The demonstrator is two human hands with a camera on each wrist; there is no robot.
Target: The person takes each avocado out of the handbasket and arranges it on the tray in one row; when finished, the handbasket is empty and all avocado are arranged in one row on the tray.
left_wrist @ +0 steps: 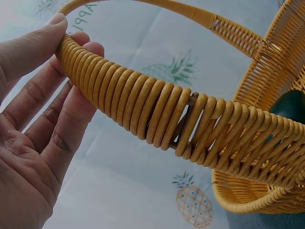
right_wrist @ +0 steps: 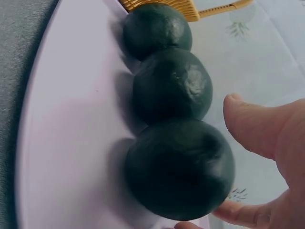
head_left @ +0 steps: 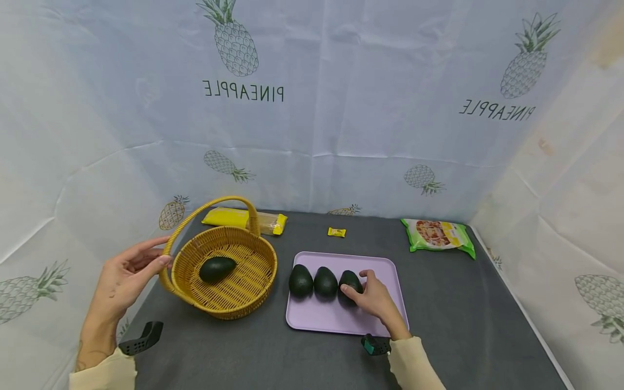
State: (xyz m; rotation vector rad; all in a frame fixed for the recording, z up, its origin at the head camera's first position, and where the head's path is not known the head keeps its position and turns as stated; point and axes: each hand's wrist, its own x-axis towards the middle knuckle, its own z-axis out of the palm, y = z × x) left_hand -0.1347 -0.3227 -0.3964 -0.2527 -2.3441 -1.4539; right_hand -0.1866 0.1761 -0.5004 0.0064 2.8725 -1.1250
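Observation:
My left hand (head_left: 128,273) pinches the handle of a yellow wicker basket (head_left: 229,313) between thumb and fingers. In the left wrist view the thumb presses on the wrapped handle (left_wrist: 128,102), with fingertips behind it. One dark green avocado (head_left: 217,269) lies inside the basket. Three more form a row on a lilac tray (head_left: 336,322): a left avocado (head_left: 300,281), a middle avocado (head_left: 325,283) and a right avocado (right_wrist: 181,169). My right hand (head_left: 377,297) is spread around the right avocado, fingertips at its side. In the right wrist view its thumb (right_wrist: 252,124) stands off the avocado's skin.
Behind the basket lies a yellow packet (head_left: 226,217) with a see-through part. A small yellow wrapped piece (head_left: 336,232) sits behind the tray, and a green-edged food bag (head_left: 439,236) at the back right. Pineapple-print cloth (head_left: 341,119) walls the dark table (head_left: 453,319).

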